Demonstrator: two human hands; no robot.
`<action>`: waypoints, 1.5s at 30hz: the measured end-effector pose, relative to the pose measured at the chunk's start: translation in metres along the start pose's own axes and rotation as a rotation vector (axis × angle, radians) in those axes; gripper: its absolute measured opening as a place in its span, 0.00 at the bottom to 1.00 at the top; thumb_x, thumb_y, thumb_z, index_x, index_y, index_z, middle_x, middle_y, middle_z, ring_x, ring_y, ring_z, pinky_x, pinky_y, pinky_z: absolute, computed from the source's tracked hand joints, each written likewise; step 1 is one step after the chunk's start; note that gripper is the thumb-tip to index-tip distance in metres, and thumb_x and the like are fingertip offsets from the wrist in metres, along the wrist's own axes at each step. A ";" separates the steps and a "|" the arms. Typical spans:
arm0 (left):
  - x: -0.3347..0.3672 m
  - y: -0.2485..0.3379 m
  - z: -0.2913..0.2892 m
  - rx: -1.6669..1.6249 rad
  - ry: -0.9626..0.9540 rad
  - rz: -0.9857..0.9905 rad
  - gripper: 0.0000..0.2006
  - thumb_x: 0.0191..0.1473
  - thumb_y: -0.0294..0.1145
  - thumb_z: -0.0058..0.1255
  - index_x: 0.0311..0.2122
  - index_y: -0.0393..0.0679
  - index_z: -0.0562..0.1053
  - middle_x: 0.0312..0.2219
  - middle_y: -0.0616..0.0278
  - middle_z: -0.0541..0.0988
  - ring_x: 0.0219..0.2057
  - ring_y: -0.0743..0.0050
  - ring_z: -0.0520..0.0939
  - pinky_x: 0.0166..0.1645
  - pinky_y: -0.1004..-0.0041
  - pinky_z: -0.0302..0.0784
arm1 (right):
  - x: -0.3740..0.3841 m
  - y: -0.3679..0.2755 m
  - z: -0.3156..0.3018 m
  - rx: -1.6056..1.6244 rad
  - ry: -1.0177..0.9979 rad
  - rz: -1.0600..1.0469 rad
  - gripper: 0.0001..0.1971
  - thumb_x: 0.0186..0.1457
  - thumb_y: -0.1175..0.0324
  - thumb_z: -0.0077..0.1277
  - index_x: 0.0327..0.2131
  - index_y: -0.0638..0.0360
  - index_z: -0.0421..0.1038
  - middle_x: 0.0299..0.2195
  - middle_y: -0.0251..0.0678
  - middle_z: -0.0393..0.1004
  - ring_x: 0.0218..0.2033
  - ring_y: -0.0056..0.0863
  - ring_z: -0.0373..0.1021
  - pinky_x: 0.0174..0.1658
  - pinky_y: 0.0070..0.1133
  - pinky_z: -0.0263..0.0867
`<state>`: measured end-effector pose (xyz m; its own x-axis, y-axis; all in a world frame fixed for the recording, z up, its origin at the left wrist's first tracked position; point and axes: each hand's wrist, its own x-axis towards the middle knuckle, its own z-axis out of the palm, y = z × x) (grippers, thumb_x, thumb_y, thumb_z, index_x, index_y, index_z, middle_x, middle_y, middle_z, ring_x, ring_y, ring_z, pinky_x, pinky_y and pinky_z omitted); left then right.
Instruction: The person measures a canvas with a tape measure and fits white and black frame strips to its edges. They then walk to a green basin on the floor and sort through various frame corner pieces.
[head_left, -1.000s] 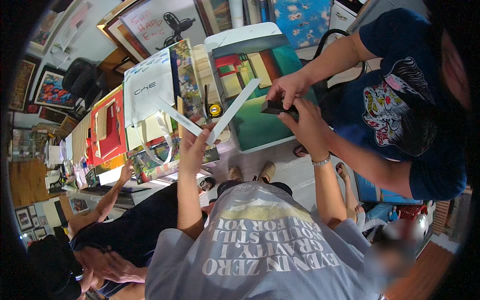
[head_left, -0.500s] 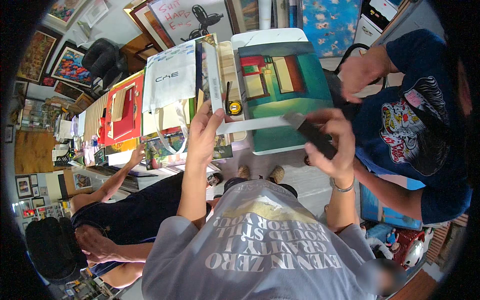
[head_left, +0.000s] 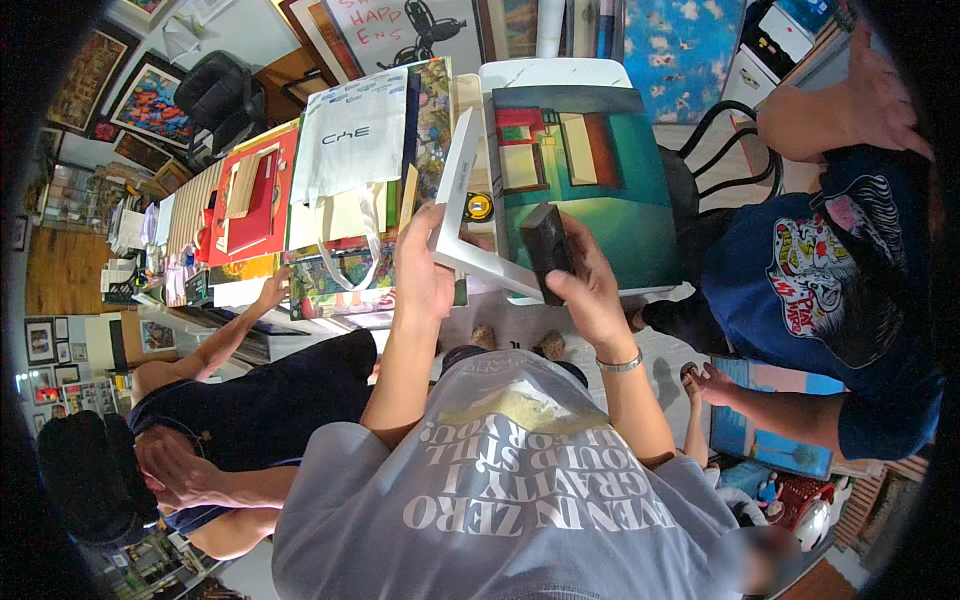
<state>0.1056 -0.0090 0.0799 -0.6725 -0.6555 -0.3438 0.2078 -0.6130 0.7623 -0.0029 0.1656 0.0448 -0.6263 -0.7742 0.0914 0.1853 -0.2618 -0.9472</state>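
My left hand (head_left: 425, 265) is closed around a white L-shaped picture-frame corner sample (head_left: 458, 190), one arm of it pointing away from me and the other reaching right. In my right hand (head_left: 592, 295) is a black frame-moulding sample (head_left: 545, 250), held upright between thumb and fingers. The end of the white sample's right arm meets or passes behind the black piece; I cannot tell which. Beneath and beyond both lies a painting in green and red (head_left: 620, 220) on a white-topped table (head_left: 560, 74). A yellow-and-black tape measure (head_left: 479, 207) rests left of the painting.
To the left, a white cloth bag (head_left: 350, 140) lies over stacked prints, near a red folder (head_left: 250, 190). A black chair (head_left: 715, 165) stands right of the table. One person in a navy shirt (head_left: 820, 270) is at right; another person's arm (head_left: 215, 365) reaches in at left.
My right hand has moved left and turned the black sample more upright. The white sample has tilted in my left hand. At right, the other person's raised hand has shifted farther right.
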 end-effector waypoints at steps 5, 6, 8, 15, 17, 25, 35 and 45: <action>-0.027 0.013 0.026 0.210 -0.078 0.187 0.18 0.58 0.35 0.46 0.48 0.32 0.69 0.31 0.58 0.77 0.24 0.67 0.81 0.31 0.71 0.78 | -0.013 -0.009 0.008 -0.606 -0.006 -0.230 0.20 0.47 0.68 0.63 0.41 0.68 0.68 0.41 0.49 0.70 0.43 0.40 0.70 0.46 0.28 0.65; -0.031 0.014 0.031 0.243 -0.084 0.208 0.19 0.58 0.34 0.46 0.50 0.32 0.68 0.32 0.58 0.77 0.25 0.69 0.81 0.31 0.72 0.78 | -0.016 -0.008 0.010 -0.551 -0.035 -0.247 0.19 0.48 0.69 0.62 0.41 0.67 0.68 0.40 0.48 0.71 0.41 0.40 0.71 0.45 0.28 0.66; -0.041 0.017 0.042 0.281 -0.130 0.251 0.20 0.59 0.33 0.46 0.53 0.31 0.67 0.34 0.59 0.78 0.25 0.74 0.80 0.32 0.76 0.77 | -0.019 -0.004 0.013 -0.487 -0.064 -0.317 0.16 0.48 0.74 0.60 0.41 0.66 0.68 0.38 0.46 0.74 0.38 0.40 0.73 0.43 0.27 0.68; -0.065 0.011 0.059 0.351 -0.232 0.304 0.23 0.59 0.31 0.45 0.56 0.27 0.63 0.34 0.57 0.77 0.27 0.77 0.76 0.33 0.78 0.71 | -0.025 0.010 0.017 -0.409 -0.083 -0.451 0.19 0.44 0.77 0.60 0.42 0.65 0.70 0.41 0.45 0.76 0.42 0.40 0.74 0.46 0.29 0.69; -0.067 0.009 0.061 0.357 -0.242 0.324 0.23 0.59 0.30 0.45 0.56 0.27 0.62 0.34 0.56 0.76 0.28 0.77 0.75 0.33 0.78 0.70 | -0.026 0.011 0.018 -0.397 -0.054 -0.463 0.20 0.41 0.77 0.61 0.42 0.65 0.72 0.40 0.44 0.76 0.41 0.39 0.74 0.46 0.28 0.69; -0.062 0.000 0.061 0.299 -0.392 0.254 0.21 0.59 0.26 0.46 0.57 0.31 0.63 0.43 0.59 0.76 0.39 0.83 0.76 0.42 0.82 0.70 | -0.031 0.004 0.011 -0.376 -0.003 -0.386 0.20 0.39 0.75 0.63 0.40 0.64 0.74 0.40 0.42 0.77 0.40 0.35 0.74 0.45 0.26 0.69; 0.033 -0.029 0.035 0.535 -0.885 0.092 0.41 0.42 0.40 0.69 0.59 0.37 0.62 0.46 0.58 0.75 0.48 0.68 0.76 0.55 0.68 0.68 | -0.015 0.033 -0.041 -0.436 0.105 -0.067 0.21 0.43 0.68 0.64 0.42 0.67 0.74 0.41 0.40 0.77 0.44 0.26 0.72 0.48 0.25 0.67; 0.009 -0.056 0.049 1.075 -0.646 0.246 0.18 0.35 0.31 0.73 0.35 0.39 0.81 0.29 0.62 0.82 0.30 0.77 0.80 0.39 0.74 0.75 | -0.029 0.033 -0.065 -0.344 0.097 -0.032 0.21 0.43 0.70 0.62 0.44 0.62 0.74 0.41 0.40 0.77 0.43 0.28 0.74 0.49 0.24 0.66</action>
<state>0.0530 0.0413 0.0614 -0.9827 -0.1820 -0.0333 -0.0974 0.3557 0.9295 -0.0279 0.2171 -0.0087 -0.6997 -0.7062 0.1083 -0.0910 -0.0623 -0.9939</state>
